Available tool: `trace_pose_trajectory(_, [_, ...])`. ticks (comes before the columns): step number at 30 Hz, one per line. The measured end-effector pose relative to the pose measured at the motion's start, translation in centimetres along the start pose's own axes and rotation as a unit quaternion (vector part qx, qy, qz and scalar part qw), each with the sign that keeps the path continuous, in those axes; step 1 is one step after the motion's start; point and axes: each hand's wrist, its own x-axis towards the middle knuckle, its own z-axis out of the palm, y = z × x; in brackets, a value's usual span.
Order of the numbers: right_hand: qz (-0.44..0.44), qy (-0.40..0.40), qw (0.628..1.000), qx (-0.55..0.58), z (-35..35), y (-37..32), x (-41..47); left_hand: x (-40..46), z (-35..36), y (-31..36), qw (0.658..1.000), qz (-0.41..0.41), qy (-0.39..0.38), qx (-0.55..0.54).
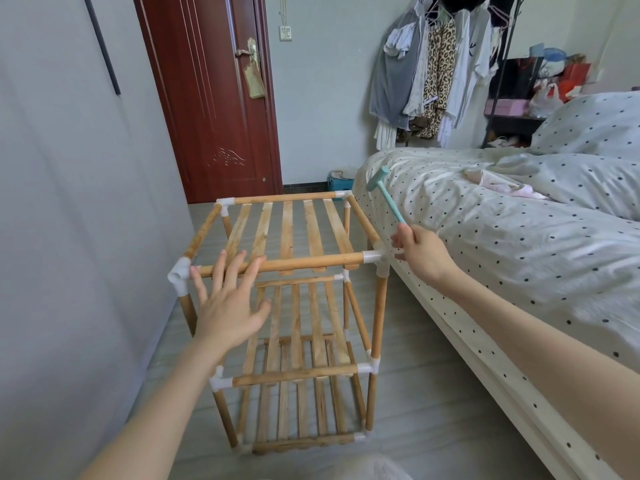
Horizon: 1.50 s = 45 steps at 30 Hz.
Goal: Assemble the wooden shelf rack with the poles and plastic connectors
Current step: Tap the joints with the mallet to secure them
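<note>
since all three tiers stand joined, i'd call the rack (pixel 287 306) nearly done.
left hand (pixel 228 306) spread flat over front pole (pixel 294 263); right hand (pixel 420 251) grips mallet (pixel 386 195) above the mid-right connector (pixel 375 258), prob. final taps left.

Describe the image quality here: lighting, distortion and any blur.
Head view: soft, even daylight with faint shadows and no glare; wide-angle bending curves the door and bed edges; the rack and left hand are sharp; the hammer in the right hand is slightly blurred.
</note>
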Motion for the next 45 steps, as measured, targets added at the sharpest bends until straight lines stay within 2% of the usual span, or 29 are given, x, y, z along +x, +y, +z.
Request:
trace_pose_trajectory(3, [0.045,-0.038,0.995,0.076,1.9,-0.6,1.3,0.2,-0.3,-0.8,0.999,0.006,-0.014,-0.036])
trace_pose_trajectory(5, [0.025,-0.046,0.998,0.046,2.8,-0.4,1.0,0.4,-0.3,-1.6,0.998,-0.001,-0.025,-0.050])
trace_pose_trajectory(8, [-0.052,-0.039,0.996,-0.060,3.2,-0.5,-0.5,0.7,0.1,-3.1,0.996,-0.023,-0.040,-0.074])
trace_pose_trajectory(10, [-0.085,-0.054,0.992,-0.077,3.4,-1.0,-1.7,1.3,0.2,-4.5,0.991,-0.062,-0.063,-0.101])
trace_pose_trajectory(12, [-0.060,-0.129,0.988,0.059,4.0,-1.9,-3.1,2.5,0.2,-6.3,0.980,-0.129,-0.094,-0.116])
trace_pose_trajectory(14, [-0.008,-0.237,0.945,0.226,4.1,-2.8,-4.0,3.5,-0.4,-7.9,0.967,-0.184,-0.119,-0.131])
trace_pose_trajectory(15, [-0.002,-0.257,0.929,0.267,4.0,-2.9,-4.1,3.9,-0.8,-8.2,0.960,-0.197,-0.124,-0.154])
trace_pose_trajectory(17, [-0.025,-0.231,0.934,0.271,3.9,-3.2,-3.7,4.1,-1.7,-7.7,0.945,-0.212,-0.121,-0.217])
trace_pose_trajectory(19, [-0.076,-0.143,0.974,0.157,4.1,-3.1,-2.7,3.8,-2.7,-6.2,0.939,-0.192,-0.113,-0.264])
trace_pose_trajectory(21, [-0.114,-0.092,0.989,0.032,4.3,-2.8,-1.7,3.1,-3.6,-4.3,0.943,-0.144,-0.122,-0.276])
trace_pose_trajectory(23, [-0.123,-0.096,0.986,-0.050,4.7,-2.2,-0.9,1.8,-4.4,-2.4,0.963,-0.070,-0.142,-0.220])
trace_pose_trajectory(25, [-0.131,-0.107,0.979,-0.118,5.2,-1.7,-0.5,0.5,-4.9,-1.4,0.985,0.019,-0.140,-0.101])
trace_pose_trajectory(27, [-0.145,-0.098,0.974,-0.145,5.8,-1.5,-0.4,0.2,-5.1,-1.2,0.988,0.074,-0.133,0.014])
trace_pose_trajectory(30, [-0.113,-0.101,0.983,-0.099,6.1,-2.3,-0.2,0.8,-5.2,-2.1,0.987,0.062,-0.141,0.046])
trace_pose_trajectory(33, [-0.081,-0.158,0.984,-0.014,6.2,-3.6,-0.5,1.4,-5.0,-3.6,0.987,0.016,-0.145,0.066])
trace_pose_trajectory(35, [-0.090,-0.175,0.980,0.012,5.7,-4.0,-1.5,1.5,-4.7,-4.2,0.986,-0.026,-0.145,0.079])
trace_pose_trajectory(37, [-0.115,-0.130,0.985,0.004,4.6,-3.5,-2.6,1.1,-4.3,-4.3,0.987,-0.031,-0.126,0.099])
trace_pose_trajectory(40, [-0.118,-0.046,0.991,-0.038,1.4,-2.5,-4.3,-0.5,-3.0,-3.9,0.993,0.021,-0.048,0.101])
trace_pose_trajectory(43, [-0.067,-0.065,0.986,-0.136,-2.7,-1.4,-4.2,-1.1,-2.2,-3.7,0.997,0.024,-0.008,0.070])
trace_pose_trajectory(45, [-0.068,-0.030,0.984,-0.160,-5.0,-1.5,-3.8,-1.0,-2.0,-3.4,0.998,0.007,-0.009,0.058])
